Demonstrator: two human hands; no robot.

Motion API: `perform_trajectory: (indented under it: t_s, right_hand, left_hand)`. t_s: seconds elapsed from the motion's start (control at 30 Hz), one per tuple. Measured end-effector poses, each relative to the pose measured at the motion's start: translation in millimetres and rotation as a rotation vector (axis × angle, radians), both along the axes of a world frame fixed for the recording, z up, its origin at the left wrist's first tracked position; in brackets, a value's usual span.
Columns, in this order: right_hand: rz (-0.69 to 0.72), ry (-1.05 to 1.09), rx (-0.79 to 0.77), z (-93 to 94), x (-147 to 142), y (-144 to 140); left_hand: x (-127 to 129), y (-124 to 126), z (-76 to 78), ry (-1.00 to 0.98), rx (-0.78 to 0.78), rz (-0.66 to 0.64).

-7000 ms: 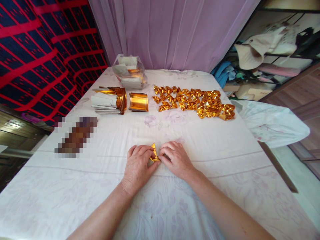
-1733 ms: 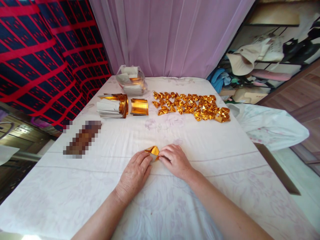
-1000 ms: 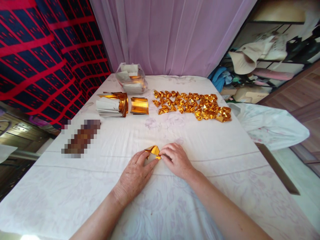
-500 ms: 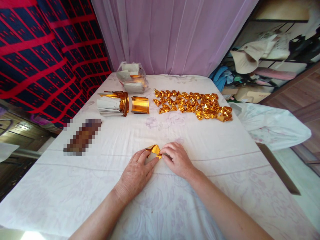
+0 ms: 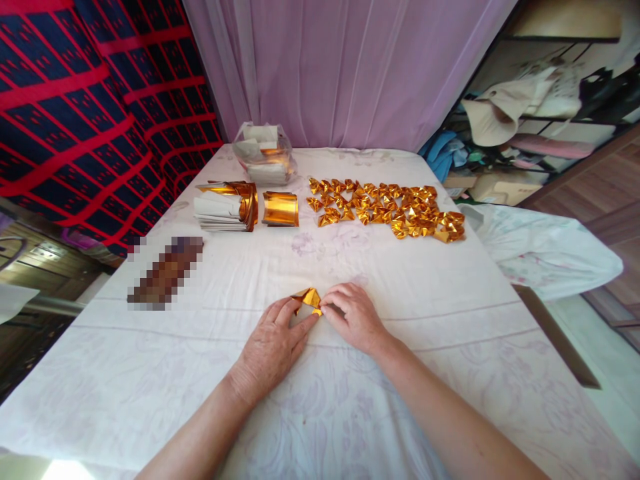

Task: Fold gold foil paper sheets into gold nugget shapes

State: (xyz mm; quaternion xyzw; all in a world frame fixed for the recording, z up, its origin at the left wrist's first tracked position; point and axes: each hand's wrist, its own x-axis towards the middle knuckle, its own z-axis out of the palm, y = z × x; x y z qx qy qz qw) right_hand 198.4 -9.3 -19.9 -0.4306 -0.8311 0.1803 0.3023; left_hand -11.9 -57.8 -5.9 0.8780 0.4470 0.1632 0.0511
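Observation:
A partly folded piece of gold foil paper [image 5: 311, 296] is held between my two hands, low over the table's middle. My left hand [image 5: 273, 340] grips its left side, with the thumb along the near edge. At its right end, my right hand [image 5: 354, 316] pinches the foil between thumb and fingers. Part of the foil is hidden behind the fingers. Farther back lie many folded gold foil pieces [image 5: 380, 203] in rows. Left of them are a flat gold foil sheet [image 5: 281, 209] and a curled stack of foil paper [image 5: 225, 208].
A clear plastic bag [image 5: 263, 155] of more foil paper stands at the back. On the left lies a blurred-out dark object [image 5: 165, 273]. The floral tablecloth [image 5: 440, 400] covers the table. Shelves with a cap [image 5: 493, 113] stand to the right; a purple curtain [image 5: 350, 73] hangs behind.
Both hands keep their hold on the foil and have barely shifted. Nothing else on the table has moved.

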Motion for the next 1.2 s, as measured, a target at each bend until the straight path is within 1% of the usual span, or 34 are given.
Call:
perform_trajectory:
  t_s: [0.13, 0.33, 0.67, 0.87, 1.2]
  right_hand:
    - [-0.046, -0.041, 0.01, -1.3, -3, -1]
    - [-0.029, -0.059, 0.01, -1.0, -2, -1]
    - [-0.053, -0.089, -0.015, 4.7, -6, -2]
    - [-0.016, -0.074, -0.039, 3.1, -3, 0]
    - [0.018, -0.06, -0.054, 1.4, 1, 1]
  left_hand:
    - [0, 0, 1.1, 0.018, 0.01, -0.007]
    - [1, 1, 1.9, 0.029, 0.011, -0.009]
    - [0, 1, 0.4, 0.002, 0.018, -0.005]
    - [-1, 2, 2.7, 0.011, -0.003, -0.002]
    - [-15, 6, 3.6, 0.036, -0.007, -0.097]
